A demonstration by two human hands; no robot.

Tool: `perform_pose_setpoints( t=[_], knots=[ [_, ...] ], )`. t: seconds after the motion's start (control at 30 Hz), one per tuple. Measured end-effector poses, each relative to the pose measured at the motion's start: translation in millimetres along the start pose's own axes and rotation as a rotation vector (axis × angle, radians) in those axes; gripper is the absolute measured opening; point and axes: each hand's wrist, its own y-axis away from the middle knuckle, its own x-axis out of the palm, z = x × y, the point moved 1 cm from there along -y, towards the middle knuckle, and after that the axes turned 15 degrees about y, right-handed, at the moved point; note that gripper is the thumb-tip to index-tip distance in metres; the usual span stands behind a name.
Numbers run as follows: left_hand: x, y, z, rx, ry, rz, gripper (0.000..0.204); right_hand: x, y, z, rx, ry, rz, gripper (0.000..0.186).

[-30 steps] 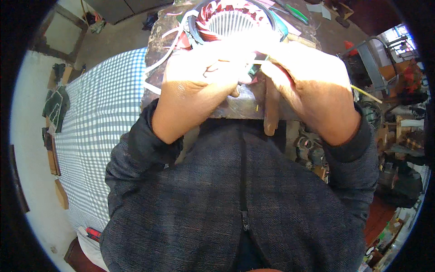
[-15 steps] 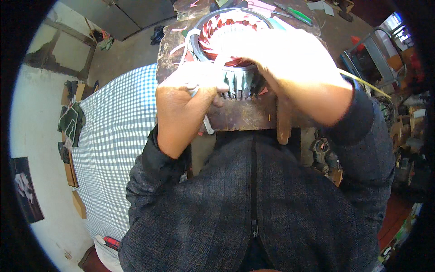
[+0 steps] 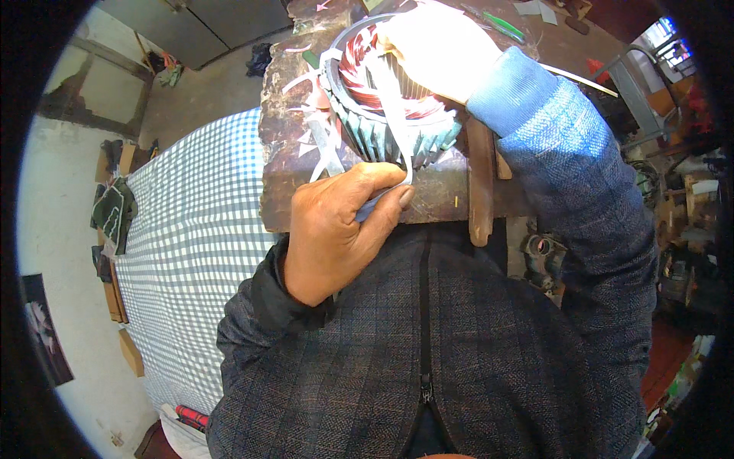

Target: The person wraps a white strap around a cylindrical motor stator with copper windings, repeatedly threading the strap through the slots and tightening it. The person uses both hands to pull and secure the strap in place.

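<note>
My left hand is closed on a white strip at the bench's near edge. The strip runs up over a finned metal motor stator with red copper windings inside. My right hand reaches over the stator's top with curled fingertips at the windings, close to the strip's upper end; glare hides exactly what they grip. Loose pale strips lie left of the stator.
The wooden bench carries wooden bars and green-handled scissors. A checked cloth covers a surface at left. A metal-framed cart and assorted parts stand at right.
My left hand has moved down toward me, stretching the white strip across the stator's near side. My right hand has moved up and leftward over the windings.
</note>
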Motion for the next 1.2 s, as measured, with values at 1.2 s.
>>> perform_pose_setpoints(
  t=[1.2],
  knots=[
    [10.7, -42.1, 40.6, 0.006, 0.182, -0.075, 0.018, 40.5, 15.7, -16.1, 0.504, 0.154, 0.363, 0.044]
  ],
)
